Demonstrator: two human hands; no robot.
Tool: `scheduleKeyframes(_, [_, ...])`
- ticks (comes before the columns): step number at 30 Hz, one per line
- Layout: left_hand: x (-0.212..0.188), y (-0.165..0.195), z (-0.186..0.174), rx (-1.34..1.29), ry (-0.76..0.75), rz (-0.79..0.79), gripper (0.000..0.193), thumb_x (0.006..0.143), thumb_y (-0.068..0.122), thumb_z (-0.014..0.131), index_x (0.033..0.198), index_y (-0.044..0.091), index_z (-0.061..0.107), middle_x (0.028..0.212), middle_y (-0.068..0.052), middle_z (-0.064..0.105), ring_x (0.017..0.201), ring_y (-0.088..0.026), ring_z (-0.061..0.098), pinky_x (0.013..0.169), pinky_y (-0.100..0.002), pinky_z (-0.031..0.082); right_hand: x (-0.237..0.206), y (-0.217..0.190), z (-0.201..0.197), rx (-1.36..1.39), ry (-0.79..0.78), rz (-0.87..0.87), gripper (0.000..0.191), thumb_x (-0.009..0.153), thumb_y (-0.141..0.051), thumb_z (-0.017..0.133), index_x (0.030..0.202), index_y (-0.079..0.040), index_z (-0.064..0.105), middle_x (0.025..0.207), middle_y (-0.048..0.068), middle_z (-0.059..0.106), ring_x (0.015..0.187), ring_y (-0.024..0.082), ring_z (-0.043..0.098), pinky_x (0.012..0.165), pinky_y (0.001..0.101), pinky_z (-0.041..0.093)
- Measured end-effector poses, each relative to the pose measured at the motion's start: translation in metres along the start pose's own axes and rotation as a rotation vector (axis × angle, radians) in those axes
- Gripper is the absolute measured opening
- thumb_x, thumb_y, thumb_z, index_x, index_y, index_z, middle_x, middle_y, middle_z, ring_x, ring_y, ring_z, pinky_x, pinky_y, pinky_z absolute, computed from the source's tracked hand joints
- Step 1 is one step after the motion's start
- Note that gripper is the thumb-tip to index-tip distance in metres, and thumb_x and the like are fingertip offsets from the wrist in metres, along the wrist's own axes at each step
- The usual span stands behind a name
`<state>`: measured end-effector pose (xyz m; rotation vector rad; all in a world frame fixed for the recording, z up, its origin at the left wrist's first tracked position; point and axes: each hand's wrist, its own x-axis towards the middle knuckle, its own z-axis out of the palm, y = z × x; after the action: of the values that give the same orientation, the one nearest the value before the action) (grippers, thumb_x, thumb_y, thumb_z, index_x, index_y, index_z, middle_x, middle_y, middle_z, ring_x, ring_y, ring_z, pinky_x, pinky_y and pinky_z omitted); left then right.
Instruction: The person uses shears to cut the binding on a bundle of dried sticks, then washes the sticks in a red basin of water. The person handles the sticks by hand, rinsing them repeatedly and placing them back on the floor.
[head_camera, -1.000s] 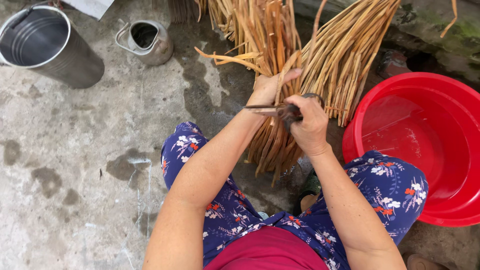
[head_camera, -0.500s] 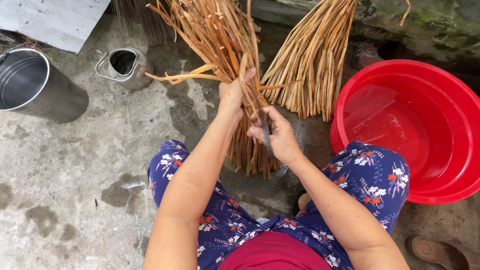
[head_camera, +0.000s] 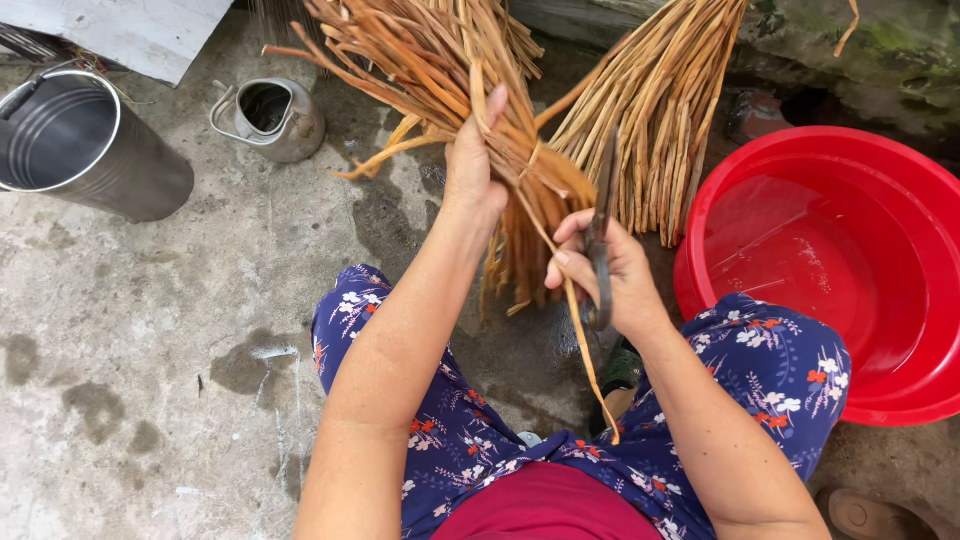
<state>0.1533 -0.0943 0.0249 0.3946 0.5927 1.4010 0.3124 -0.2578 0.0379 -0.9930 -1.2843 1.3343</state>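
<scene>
My left hand (head_camera: 476, 160) grips a thick bundle of orange-brown cane strips (head_camera: 440, 70) that fans out toward the top of the view. My right hand (head_camera: 610, 275) holds a dark knife (head_camera: 602, 225) upright, blade pointing up, and pinches one long strip (head_camera: 585, 350) that hangs down between my knees. A second bundle of paler cane strips (head_camera: 650, 130) leans beside it to the right. My knees in blue flowered trousers frame the work.
A red plastic basin (head_camera: 850, 260) holding water stands at the right. A steel bucket (head_camera: 70, 150) and a small metal kettle (head_camera: 275, 115) sit at the upper left on the stained concrete floor (head_camera: 150, 360). A mossy wall runs along the top right.
My left hand has moved up the bundle and taken hold of it. The right hand turned the knife upright and now draws a loose strip downward. The view shifted slightly.
</scene>
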Motion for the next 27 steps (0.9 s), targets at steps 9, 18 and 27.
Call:
scheduleKeyframes(9, [0.021, -0.001, -0.026, -0.207, 0.066, 0.19, 0.076, 0.07, 0.045, 0.089, 0.13, 0.008, 0.059, 0.124, -0.013, 0.061, 0.122, -0.033, 0.059, 0.112, -0.056, 0.048, -0.003, 0.017, -0.027, 0.022, 0.132, 0.042, 0.018, 0.099, -0.008, 0.068, 0.114, -0.01, 0.058, 0.088, 0.009, 0.075, 0.058, 0.004, 0.053, 0.051, 0.0192, 0.04])
scheduleKeyframes(18, [-0.011, -0.073, -0.218, 0.028, 0.488, -0.35, 0.094, 0.081, 0.073, 0.058, 0.15, 0.011, 0.044, 0.153, -0.019, 0.043, 0.143, -0.041, 0.039, 0.115, -0.064, 0.032, 0.016, 0.166, -0.028, 0.059, 0.159, 0.562, 0.018, 0.09, -0.005, 0.07, 0.102, -0.01, 0.059, 0.08, 0.014, 0.076, 0.049, 0.007, 0.05, 0.042, 0.0226, 0.037])
scheduleKeyframes(27, [-0.034, -0.075, -0.299, 0.28, 0.547, -0.413, 0.046, 0.094, 0.03, 0.063, 0.128, -0.002, 0.06, 0.112, -0.022, 0.071, 0.099, -0.036, 0.071, 0.085, -0.047, 0.063, -0.004, 0.223, 0.013, 0.172, 0.052, 0.734, 0.019, 0.088, -0.003, 0.07, 0.099, -0.011, 0.056, 0.085, 0.018, 0.076, 0.047, 0.006, 0.047, 0.039, 0.0215, 0.035])
